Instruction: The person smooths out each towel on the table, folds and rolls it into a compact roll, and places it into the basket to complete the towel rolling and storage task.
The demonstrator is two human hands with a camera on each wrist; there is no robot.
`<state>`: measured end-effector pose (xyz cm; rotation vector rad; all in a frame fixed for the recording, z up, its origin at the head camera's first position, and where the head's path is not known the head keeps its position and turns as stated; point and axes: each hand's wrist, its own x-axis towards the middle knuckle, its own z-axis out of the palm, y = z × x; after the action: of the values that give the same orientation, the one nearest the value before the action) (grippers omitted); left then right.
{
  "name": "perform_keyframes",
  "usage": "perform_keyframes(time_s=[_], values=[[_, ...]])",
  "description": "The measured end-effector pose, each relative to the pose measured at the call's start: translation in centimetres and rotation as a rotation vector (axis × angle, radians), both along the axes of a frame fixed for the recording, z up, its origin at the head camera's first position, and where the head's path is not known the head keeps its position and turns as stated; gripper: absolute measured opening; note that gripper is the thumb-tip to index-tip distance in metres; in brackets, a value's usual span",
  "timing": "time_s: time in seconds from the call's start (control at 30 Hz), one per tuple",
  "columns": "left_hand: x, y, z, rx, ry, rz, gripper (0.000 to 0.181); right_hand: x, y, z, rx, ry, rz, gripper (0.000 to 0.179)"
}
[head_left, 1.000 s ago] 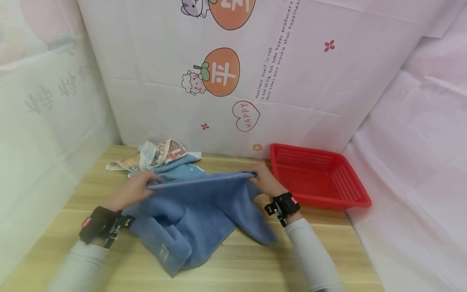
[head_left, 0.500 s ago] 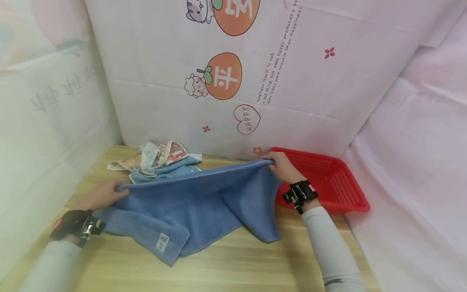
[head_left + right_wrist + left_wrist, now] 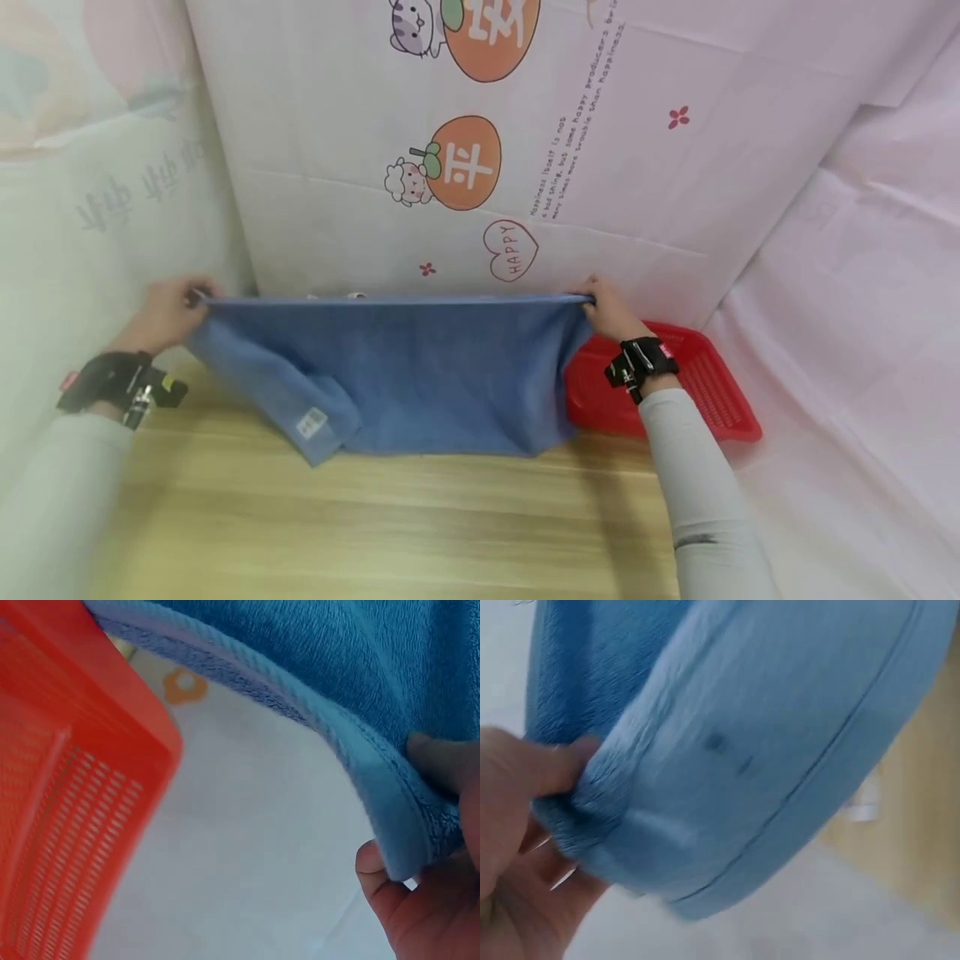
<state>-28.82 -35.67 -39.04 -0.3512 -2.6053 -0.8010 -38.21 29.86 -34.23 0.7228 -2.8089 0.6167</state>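
A blue towel hangs stretched between my two hands, its upper edge nearly level and taut. At the far left my left hand pinches one upper corner; in the left wrist view the thumb presses the fuzzy towel against the fingers. My right hand pinches the opposite corner, in front of the red basket's back edge; the right wrist view shows its thumb on the pile. Toward the left, part of the towel is folded over, with a white label showing near its lower corner.
A red plastic basket with perforated sides stands at the right on the wooden table, partly hidden by the towel and right hand. Printed white sheeting walls the back and both sides. Only slivers of the cloths behind the towel show.
Both hands have moved apart and up, pulling the towel's bunched edge out straight. The raised towel now hides most of the patterned cloths at the back left.
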Motion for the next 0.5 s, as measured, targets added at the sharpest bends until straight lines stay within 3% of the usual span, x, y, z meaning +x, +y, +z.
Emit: perform_keyframes(time_s=[0.17, 0.3, 0.37, 0.4, 0.5], values=[[-1.5, 0.6, 5.1, 0.05, 0.236, 0.144, 0.024, -0.8, -0.4, 2.1, -0.074, 0.179, -0.079, 0.044], [-1.6, 1.4, 7.4, 0.147, 0.468, 0.2, 0.021, 0.4, -0.4, 4.0, -0.171, 0.339, -0.152, 0.044], [-0.8, 1.6, 7.4, 0.179, 0.538, 0.194, 0.021, 1.9, -0.3, 4.4, -0.208, 0.379, -0.156, 0.044], [-0.1, 1.5, 6.9, 0.179, 0.54, 0.182, 0.021, 2.8, -0.1, 4.2, -0.212, 0.389, -0.139, 0.043], [2.7, 0.8, 4.1, 0.135, 0.457, 0.122, 0.024, 6.4, 0.2, 2.2, -0.188, 0.348, -0.086, 0.038]])
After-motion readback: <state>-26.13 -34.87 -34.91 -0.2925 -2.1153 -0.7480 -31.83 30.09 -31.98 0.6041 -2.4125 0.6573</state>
